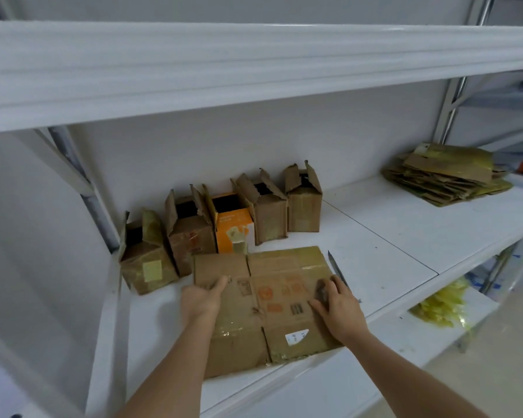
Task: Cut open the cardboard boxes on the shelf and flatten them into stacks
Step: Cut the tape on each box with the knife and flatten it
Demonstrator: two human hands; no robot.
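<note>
Flattened box (272, 309) flat on white shelf (390, 236), near front edge, long axis running front to back, slightly skewed. Left hand (201, 300) pressing its left side, fingers straight. Right hand (338, 309) pressing right edge, fingers relaxed. Blade (337, 268) just beside. Five upright boxes (224, 224) behind; flattened stack (447, 175) far right.

No legible text anywhere — print is too blurred to read. The flattened box (263, 309) carries orange and black stamped marks plus a white sticker (296, 337) with small dark characters, none readable. The orange box (232, 229) shows a faint pale line of print near its top edge, and the leftmost brown box (147, 263) has a blank-looking yellowish label (151, 270) — nothing decipherable on either.
</note>
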